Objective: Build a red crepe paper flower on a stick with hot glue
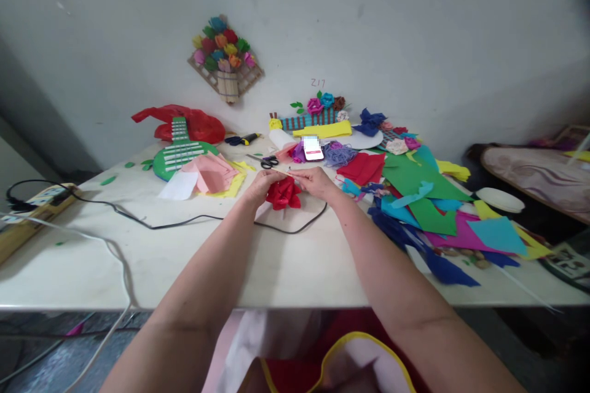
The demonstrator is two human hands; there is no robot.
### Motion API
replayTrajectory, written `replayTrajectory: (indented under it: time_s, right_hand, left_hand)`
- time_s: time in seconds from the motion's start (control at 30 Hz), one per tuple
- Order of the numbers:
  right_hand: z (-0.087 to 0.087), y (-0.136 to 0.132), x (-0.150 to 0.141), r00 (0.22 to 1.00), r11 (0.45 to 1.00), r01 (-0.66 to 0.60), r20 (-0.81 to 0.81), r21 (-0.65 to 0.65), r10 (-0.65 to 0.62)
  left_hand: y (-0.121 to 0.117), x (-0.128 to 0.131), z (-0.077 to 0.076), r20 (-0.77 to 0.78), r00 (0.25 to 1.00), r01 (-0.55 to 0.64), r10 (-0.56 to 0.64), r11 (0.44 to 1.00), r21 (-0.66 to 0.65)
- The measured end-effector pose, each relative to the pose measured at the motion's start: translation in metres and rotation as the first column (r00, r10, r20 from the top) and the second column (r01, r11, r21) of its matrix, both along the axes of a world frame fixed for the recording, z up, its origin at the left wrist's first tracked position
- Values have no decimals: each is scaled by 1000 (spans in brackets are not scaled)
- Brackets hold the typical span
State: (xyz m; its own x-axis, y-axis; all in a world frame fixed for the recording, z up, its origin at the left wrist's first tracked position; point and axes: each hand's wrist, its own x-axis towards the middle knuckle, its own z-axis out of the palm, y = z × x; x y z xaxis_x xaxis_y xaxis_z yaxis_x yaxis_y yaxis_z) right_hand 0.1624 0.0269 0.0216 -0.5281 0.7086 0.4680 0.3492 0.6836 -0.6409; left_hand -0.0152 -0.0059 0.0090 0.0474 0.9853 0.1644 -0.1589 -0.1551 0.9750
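Observation:
Over the middle of the table, a red craft flower (283, 195) with crumpled petals hangs between my hands. My left hand (265, 186) is closed with its fingers on the flower's left and upper side. My right hand (314, 180) is pinched at the flower's top right, its fingertips meeting those of the left. Whatever lies between the right fingertips is too small to make out. Just beyond the hands lie black-handled scissors (270, 162). A lit phone (313, 148) leans behind them, beside a bundle of purple yarn (340, 155).
A black cable (179, 221) loops under my hands from a power strip (41, 209). Coloured sheets (498, 234) pile up at right. A green guitar-shaped craft (184, 156), pink sheets (209, 173) and yellow-black-handled pliers (244, 139) lie at left. A flower decoration (227, 61) hangs on the wall.

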Motion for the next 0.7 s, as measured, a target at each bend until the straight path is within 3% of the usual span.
replayTrajectory:
  time_s: [0.13,0.43,0.7]
  right_hand:
    - [1,-1,0,998,994,28,56,102,-34]
    - [-1,1,-1,961,954,82,229,290,-153]
    - [2,-4,-2,965,962,91,218,257,-149]
  left_hand:
    - [-1,1,0,38,998,-43,42,999,13]
    - [-4,2,2,15,1000,8,-8,1000,-3]
    - [-3,0,2,13,1000,6,-6,1000,-14]
